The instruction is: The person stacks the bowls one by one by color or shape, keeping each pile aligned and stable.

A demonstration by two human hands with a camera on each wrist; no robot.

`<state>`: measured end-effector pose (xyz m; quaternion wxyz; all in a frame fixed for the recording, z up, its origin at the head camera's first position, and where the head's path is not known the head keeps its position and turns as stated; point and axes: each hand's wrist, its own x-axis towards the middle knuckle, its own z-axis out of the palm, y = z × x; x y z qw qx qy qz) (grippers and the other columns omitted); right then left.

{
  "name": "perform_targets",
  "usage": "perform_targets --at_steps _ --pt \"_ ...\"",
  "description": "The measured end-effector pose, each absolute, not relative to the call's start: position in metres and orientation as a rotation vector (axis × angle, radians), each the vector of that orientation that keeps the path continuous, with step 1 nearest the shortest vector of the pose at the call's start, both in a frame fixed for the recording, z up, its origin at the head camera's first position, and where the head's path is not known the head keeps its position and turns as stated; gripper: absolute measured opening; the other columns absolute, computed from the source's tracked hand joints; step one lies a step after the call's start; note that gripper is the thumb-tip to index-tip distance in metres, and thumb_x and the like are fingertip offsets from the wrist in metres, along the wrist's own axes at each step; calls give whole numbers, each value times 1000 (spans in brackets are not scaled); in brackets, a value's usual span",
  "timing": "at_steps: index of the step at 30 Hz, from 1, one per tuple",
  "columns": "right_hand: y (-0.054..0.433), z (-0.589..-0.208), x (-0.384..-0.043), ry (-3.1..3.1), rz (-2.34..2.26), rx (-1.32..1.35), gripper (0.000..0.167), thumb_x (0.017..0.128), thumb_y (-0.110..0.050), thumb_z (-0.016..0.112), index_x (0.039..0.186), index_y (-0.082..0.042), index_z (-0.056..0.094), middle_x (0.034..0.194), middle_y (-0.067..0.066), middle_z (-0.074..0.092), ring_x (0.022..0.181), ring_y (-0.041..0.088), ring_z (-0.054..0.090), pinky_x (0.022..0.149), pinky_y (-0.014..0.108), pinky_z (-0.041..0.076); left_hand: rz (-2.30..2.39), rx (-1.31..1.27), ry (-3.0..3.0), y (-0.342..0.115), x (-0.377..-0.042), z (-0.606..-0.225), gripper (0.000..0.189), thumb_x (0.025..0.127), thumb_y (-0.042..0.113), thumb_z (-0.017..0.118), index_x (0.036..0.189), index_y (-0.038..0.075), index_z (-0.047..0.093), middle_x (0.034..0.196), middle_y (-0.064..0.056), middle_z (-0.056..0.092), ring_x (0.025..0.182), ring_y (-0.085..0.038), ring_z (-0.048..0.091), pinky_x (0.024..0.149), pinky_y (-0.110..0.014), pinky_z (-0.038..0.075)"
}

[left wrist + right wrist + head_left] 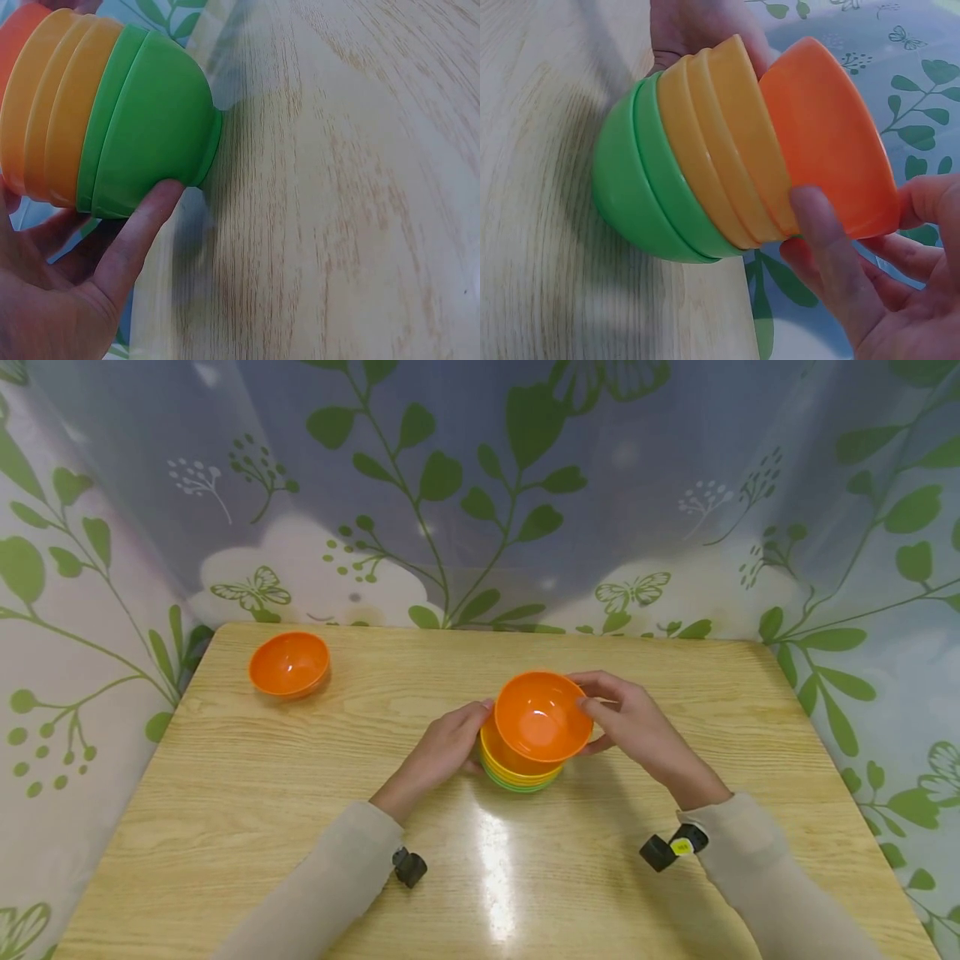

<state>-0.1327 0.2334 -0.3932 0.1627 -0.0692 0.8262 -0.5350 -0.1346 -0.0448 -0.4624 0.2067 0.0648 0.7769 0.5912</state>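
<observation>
An orange bowl (pixel 543 714) is at the top of a stack, tilted and partly inside the uppermost yellow bowl. My right hand (pixel 637 727) pinches this orange bowl at its right rim, thumb over the edge. Below it are nested yellow bowls (pixel 709 142), with green bowls (pixel 154 124) at the bottom on the table. Around the left side of the stack, my left hand (pixel 442 747) grips it; one finger lies along the lowest green bowl in the left wrist view. The inside of the lower bowls is hidden.
Another orange bowl (pixel 290 667) sits upright near the table's far left corner. The wooden table (pixel 337 735) ends at a patterned curtain (pixel 480 502) behind and on both sides. Small black cameras are strapped to both wrists.
</observation>
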Motion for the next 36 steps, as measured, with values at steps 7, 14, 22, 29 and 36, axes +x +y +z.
perform_targets --at_steps 7,14,22,29,36 --pt "229 -402 -132 2356 -1497 -243 43 112 -16 58 154 -6 58 149 23 62 120 40 74 76 55 69 1671 181 2163 -45 -136 -465 55 115 56 35 126 19 74 135 -4 71 102 -23 73 76 -43 70" --pt "227 -406 -131 2361 -1494 -248 42 112 -15 59 152 -4 59 148 24 63 115 37 75 75 53 69 1678 161 2162 -45 -136 -466 56 115 57 36 131 18 74 142 -4 69 105 -24 73 75 -41 70" --pt "225 -406 -129 2362 -1487 -239 42 112 -14 59 152 -3 59 147 24 63 117 37 75 74 44 70 1699 145 2146 -45 -135 -465 54 116 54 37 136 20 73 148 -3 68 114 -26 72 76 -42 70" --pt "223 -406 -128 2373 -1465 -248 42 111 -15 59 152 -3 59 148 25 62 120 39 74 77 51 70 1683 138 2124 -48 -135 -467 60 114 63 36 144 22 69 146 -7 69 119 -28 74 77 -42 70" --pt "221 -413 -131 2419 -1428 -256 42 111 -17 59 151 -5 60 147 23 64 123 39 71 79 50 70 1673 95 2111 -54 -136 -468 68 112 66 38 154 18 61 153 -8 64 132 -32 67 76 -40 70"
